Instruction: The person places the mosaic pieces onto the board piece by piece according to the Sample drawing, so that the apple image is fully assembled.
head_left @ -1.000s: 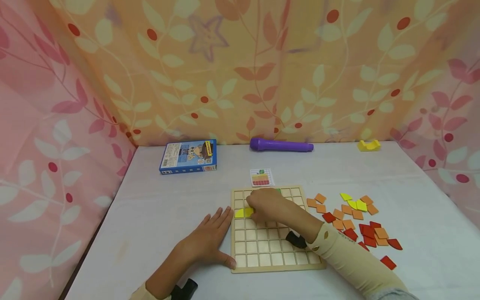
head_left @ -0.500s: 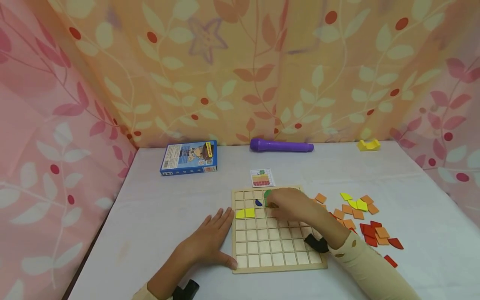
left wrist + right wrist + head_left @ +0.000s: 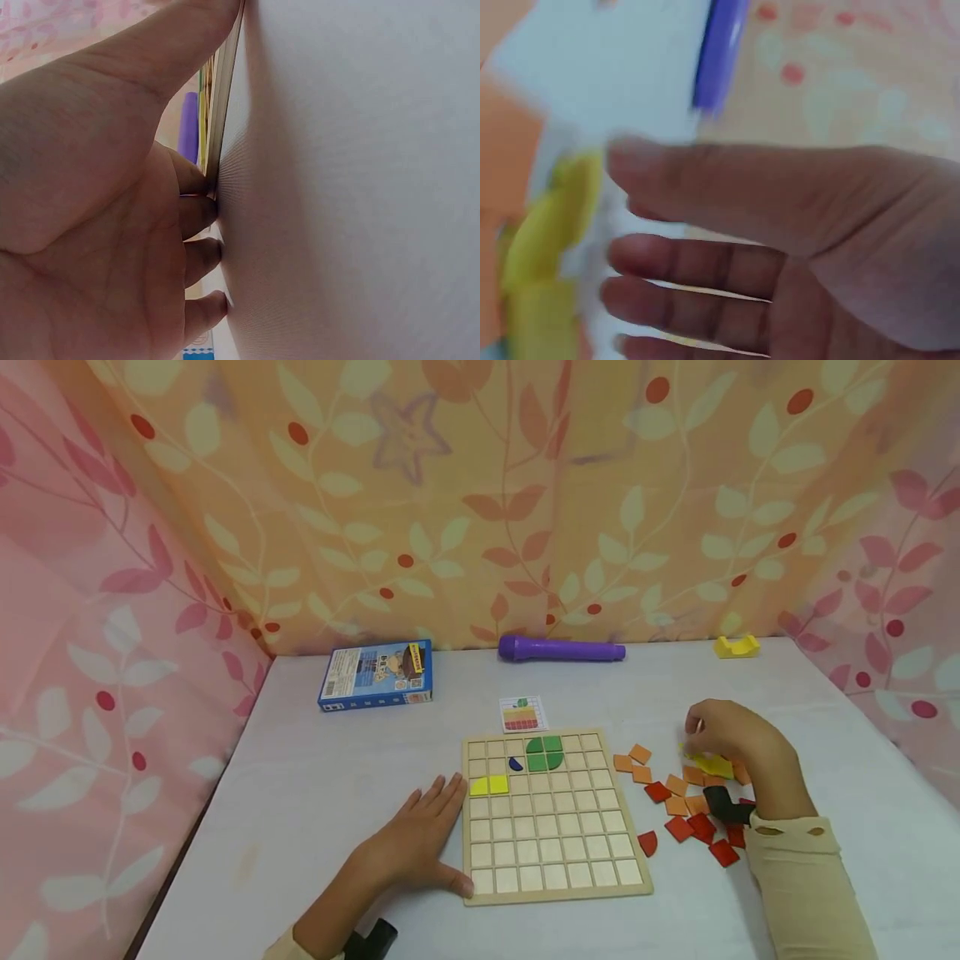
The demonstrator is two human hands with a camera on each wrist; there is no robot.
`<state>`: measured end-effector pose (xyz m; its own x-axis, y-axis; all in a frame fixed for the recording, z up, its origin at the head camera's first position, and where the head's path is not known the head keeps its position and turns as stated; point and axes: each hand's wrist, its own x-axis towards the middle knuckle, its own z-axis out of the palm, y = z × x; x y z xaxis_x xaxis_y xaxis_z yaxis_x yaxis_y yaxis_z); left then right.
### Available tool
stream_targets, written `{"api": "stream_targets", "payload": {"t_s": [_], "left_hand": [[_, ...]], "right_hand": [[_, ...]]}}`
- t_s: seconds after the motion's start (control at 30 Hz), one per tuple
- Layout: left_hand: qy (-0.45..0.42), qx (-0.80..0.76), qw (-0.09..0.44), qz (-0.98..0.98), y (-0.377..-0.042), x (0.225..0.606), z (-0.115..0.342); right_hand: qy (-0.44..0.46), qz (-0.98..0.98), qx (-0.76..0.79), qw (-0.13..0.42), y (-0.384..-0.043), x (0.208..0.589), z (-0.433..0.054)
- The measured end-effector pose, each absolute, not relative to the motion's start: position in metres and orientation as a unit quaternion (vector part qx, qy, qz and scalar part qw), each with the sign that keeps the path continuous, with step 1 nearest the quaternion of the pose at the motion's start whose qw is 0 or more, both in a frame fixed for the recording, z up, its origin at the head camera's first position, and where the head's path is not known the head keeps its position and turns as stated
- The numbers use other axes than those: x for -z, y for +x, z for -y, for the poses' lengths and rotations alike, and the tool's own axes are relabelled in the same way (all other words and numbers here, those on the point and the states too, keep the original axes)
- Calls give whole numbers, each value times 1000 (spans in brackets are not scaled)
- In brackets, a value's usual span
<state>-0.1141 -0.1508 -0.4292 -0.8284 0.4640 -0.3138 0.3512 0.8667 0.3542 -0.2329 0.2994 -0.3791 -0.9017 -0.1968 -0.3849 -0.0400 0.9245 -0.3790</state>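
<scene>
My left hand (image 3: 416, 835) lies flat on the table, fingertips and thumb against the left side of a wooden grid board (image 3: 555, 827). In the left wrist view its fingers touch the board's edge. On the board, several green tiles (image 3: 543, 753) form a rounded shape, with a dark blue half-oval piece (image 3: 515, 764) beside them. Two yellow tiles (image 3: 489, 785) lie in cells at its left. My right hand (image 3: 738, 735) hovers over loose yellow tiles (image 3: 716, 767) right of the board. The right wrist view, blurred, shows its fingers loosely extended, holding nothing, near yellow tiles (image 3: 544, 240).
Orange tiles (image 3: 677, 785) and red tiles (image 3: 702, 828) lie scattered right of the board, with one rounded red tile (image 3: 647, 843) close to its edge. Behind stand a pattern card (image 3: 523, 714), a blue box (image 3: 378, 675), a purple microphone-shaped toy (image 3: 562, 650) and a yellow holder (image 3: 737, 647).
My right hand has left the board and moved right to the loose yellow tiles, uncovering the green tiles. Some red tiles have shifted; a rounded one now lies by the board. Left hand unmoved.
</scene>
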Motion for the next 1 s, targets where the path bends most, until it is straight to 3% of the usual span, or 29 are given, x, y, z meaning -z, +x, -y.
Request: {"api": "stream_targets", "payload": {"t_s": [0.13, 0.63, 1.0], "left_hand": [[214, -136, 197, -947, -113, 430, 152], [216, -143, 189, -947, -112, 429, 150], [215, -144, 191, -947, -111, 427, 149]], "right_hand": [[-44, -948, 206, 240, -237, 392, -313], [-93, -945, 234, 208, -241, 393, -305], [-188, -934, 256, 163, -246, 396, -286]]}}
